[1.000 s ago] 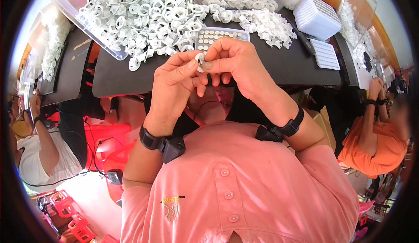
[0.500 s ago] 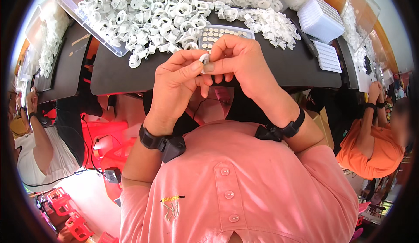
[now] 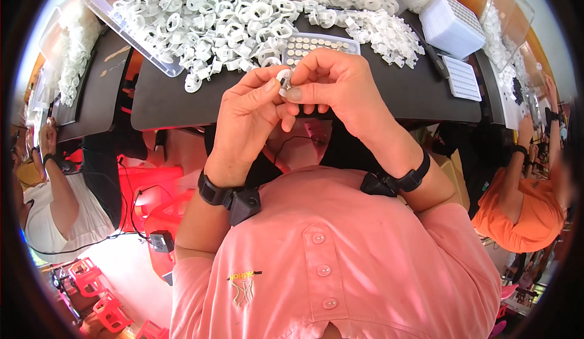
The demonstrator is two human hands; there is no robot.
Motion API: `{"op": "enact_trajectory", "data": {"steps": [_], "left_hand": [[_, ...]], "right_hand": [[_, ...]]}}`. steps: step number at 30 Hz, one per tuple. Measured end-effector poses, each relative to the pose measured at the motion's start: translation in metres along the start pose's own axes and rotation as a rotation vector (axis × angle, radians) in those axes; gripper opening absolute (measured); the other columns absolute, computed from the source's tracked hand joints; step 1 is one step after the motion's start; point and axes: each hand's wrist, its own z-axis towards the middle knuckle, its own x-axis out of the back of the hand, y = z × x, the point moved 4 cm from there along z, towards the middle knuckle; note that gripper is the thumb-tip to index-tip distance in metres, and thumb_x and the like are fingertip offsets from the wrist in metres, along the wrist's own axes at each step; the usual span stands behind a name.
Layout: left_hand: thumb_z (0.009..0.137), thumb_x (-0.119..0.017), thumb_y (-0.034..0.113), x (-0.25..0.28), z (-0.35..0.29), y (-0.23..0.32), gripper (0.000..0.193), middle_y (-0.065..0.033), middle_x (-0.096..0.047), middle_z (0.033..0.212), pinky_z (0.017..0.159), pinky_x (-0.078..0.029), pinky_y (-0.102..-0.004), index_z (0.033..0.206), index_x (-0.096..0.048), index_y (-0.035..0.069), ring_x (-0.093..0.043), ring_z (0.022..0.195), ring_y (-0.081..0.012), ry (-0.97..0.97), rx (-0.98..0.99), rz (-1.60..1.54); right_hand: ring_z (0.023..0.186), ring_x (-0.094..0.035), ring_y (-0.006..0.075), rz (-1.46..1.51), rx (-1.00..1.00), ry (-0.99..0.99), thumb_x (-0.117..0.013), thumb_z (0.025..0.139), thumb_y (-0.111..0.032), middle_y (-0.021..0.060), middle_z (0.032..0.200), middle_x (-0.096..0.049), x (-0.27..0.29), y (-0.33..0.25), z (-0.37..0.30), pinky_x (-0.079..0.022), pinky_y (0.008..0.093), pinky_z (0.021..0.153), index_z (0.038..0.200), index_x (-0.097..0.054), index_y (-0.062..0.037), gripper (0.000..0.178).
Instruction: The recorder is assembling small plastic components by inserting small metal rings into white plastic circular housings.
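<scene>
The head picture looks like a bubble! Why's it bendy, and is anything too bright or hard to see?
Head view: the fisheye lens bends things near the rim, with black corners; same view: the floor at lower left glares nearly white, light patches mark the pink shirt, and the white part between the left hand and right hand is too small to see clearly.

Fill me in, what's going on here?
The person's left hand pinches a small white part; the right hand works close against it, its exact grip unclear. Both are near the table's front edge. Just beyond sits a tray of round pale discs, between a heap of white ring-like parts and smaller white pieces.
</scene>
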Motion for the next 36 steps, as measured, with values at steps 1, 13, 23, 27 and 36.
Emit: {"op": "enact_trajectory", "data": {"steps": [1, 13, 23, 27, 36], "left_hand": [[0.098, -0.059, 0.011, 0.0, 0.0, 0.0, 0.025, -0.0132, -0.066, 0.098, 0.057, -0.053, -0.0309, 0.118, -0.06, -0.005, -0.065, 0.078, -0.0209, 0.001, 0.0, 0.001], [0.098, -0.059, 0.009, -0.001, 0.002, 0.0, 0.026, -0.0164, -0.067, 0.104, 0.057, -0.053, -0.0307, 0.119, -0.06, -0.006, -0.065, 0.078, -0.021, -0.001, -0.023, 0.01], [0.096, -0.062, 0.008, -0.004, 0.001, 0.001, 0.024, -0.0154, -0.067, 0.103, 0.055, -0.053, -0.0304, 0.115, -0.062, -0.006, -0.066, 0.076, -0.0212, 0.021, -0.003, 0.045], [0.096, -0.062, 0.008, -0.005, 0.002, 0.001, 0.024, -0.0151, -0.068, 0.101, 0.054, -0.054, -0.0303, 0.115, -0.062, -0.007, -0.066, 0.075, -0.0211, 0.026, 0.008, 0.062], [0.096, -0.062, 0.007, -0.007, 0.001, 0.002, 0.024, -0.0154, -0.067, 0.096, 0.054, -0.053, -0.0308, 0.115, -0.062, -0.007, -0.066, 0.073, -0.0214, 0.023, 0.026, 0.081]], "right_hand": [[0.062, -0.061, 0.008, -0.014, 0.049, 0.043, -0.076, 0.083, -0.005, 0.0024, 0.073, -0.067, -0.002, 0.0, -0.003, -0.044, 0.0203, 0.055, 0.088, -0.066, -0.0024, 0.013], [0.064, -0.071, 0.0164, -0.232, 0.372, 0.133, -0.063, 0.088, 0.004, 0.0073, 0.074, -0.068, -0.011, 0.002, -0.014, -0.052, 0.0253, 0.059, 0.093, -0.062, 0.0015, 0.006], [0.068, -0.071, 0.0145, -0.025, 0.203, -0.017, -0.065, 0.088, 0.004, 0.0076, 0.073, -0.067, -0.007, 0.006, -0.015, -0.052, 0.0252, 0.059, 0.094, -0.056, 0.0014, 0.011], [0.068, -0.07, 0.0136, -0.022, 0.191, -0.011, -0.065, 0.088, 0.004, 0.0065, 0.074, -0.067, -0.006, 0.004, -0.015, -0.052, 0.0249, 0.06, 0.094, -0.056, 0.001, 0.011], [0.08, -0.066, 0.008, -0.139, 0.227, 0.014, -0.072, 0.089, -0.001, 0.0027, 0.087, -0.068, 0.004, -0.003, -0.006, -0.054, 0.0224, 0.07, 0.092, -0.061, -0.001, 0.011]]}}
